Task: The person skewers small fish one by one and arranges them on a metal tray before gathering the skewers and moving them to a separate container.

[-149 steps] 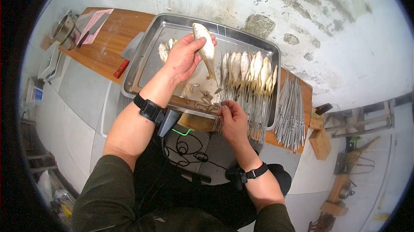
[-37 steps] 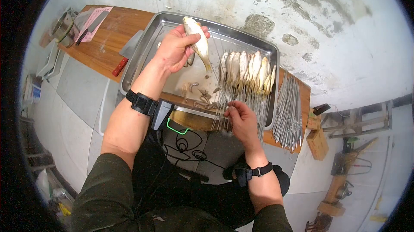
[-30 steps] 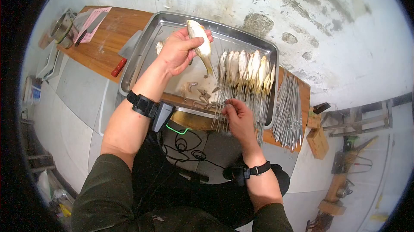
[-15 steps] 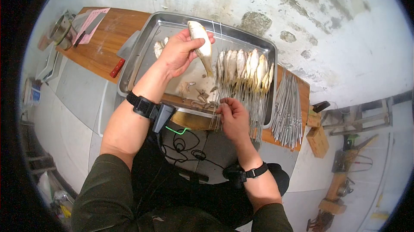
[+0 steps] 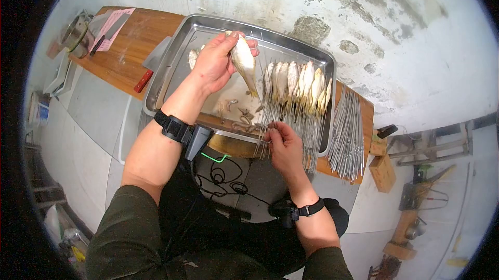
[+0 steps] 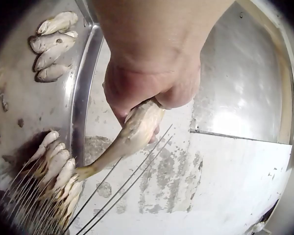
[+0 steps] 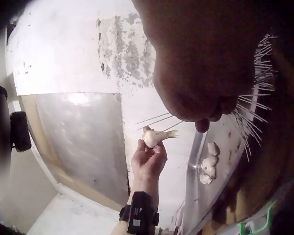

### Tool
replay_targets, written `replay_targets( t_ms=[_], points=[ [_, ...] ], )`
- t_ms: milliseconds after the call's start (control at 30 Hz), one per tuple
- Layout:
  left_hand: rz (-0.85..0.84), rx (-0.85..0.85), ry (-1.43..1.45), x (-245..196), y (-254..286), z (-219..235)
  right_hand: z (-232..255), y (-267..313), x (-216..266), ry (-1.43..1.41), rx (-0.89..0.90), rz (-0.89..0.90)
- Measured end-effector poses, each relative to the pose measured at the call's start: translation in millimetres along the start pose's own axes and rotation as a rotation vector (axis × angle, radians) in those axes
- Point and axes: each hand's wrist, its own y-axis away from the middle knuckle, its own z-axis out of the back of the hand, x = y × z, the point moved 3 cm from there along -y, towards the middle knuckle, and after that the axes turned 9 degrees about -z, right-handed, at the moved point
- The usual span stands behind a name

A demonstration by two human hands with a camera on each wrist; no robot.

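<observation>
My left hand [image 5: 215, 64] grips a small pale fish [image 5: 243, 61] above the metal tray [image 5: 195, 18], its thumb near the head end and the yellowish tail pointing down. My right hand [image 5: 285, 147] pinches long thin metal skewers [image 6: 130, 183] over the tray's front edge. In the left wrist view, one skewer meets the underside of the fish, while two others run past beside it. At the tray's right lies a row of skewered fish [image 5: 293, 80], skewer ends hanging over the front edge. A few loose fish [image 6: 54, 44] lie at the tray's left, partly hidden by my left hand in the head view.
Fish scraps [image 5: 243, 120] lie in the tray's front part. A bundle of bare skewers [image 5: 347, 137] rests on the wooden board [image 5: 148, 28], right of the tray. Left of it are a red-handled knife [image 5: 143, 81], a black-handled knife [image 5: 106, 37] on pink paper and a metal pot [image 5: 77, 36].
My left thumb has moved up the fish towards its head, and the fish hangs slightly lower. My right hand and the skewers have shifted a little back and forth.
</observation>
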Motion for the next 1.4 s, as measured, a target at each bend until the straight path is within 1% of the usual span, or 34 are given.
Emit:
replay_targets(
  t_ms=[267,433,667,767,833,967,1067,1267,1333,1400],
  points=[
    [0.008,0.016,-0.005,1,-2,3,-3,-2,-4,0.018,-0.022,0.038],
    [0.005,0.006,0.026,1,-3,5,5,-3,5,0.06,-0.031,0.039],
    [0.017,0.017,0.043,3,0,-2,12,-3,1,0.08,-0.044,0.032],
    [-0.004,-0.011,0.037,4,1,-2,12,-3,2,0.077,-0.068,0.05],
    [-0.017,-0.021,-0.032,4,-1,-1,13,-4,2,0.139,-0.064,0.073],
    [-0.019,-0.039,-0.038,3,0,-2,13,-2,2,0.152,-0.074,0.072],
    [-0.03,-0.041,-0.079,2,-2,-1,13,-2,2,0.125,-0.08,0.098],
    [-0.014,-0.02,-0.092,4,1,-5,2,-3,1,0.062,-0.069,0.043],
    [-0.02,-0.013,-0.077,6,0,-5,-1,-6,-6,-0.013,-0.046,0.018],
    [-0.012,0.002,-0.087,7,0,-5,-4,-5,-5,-0.026,-0.025,0.004]
  ],
)
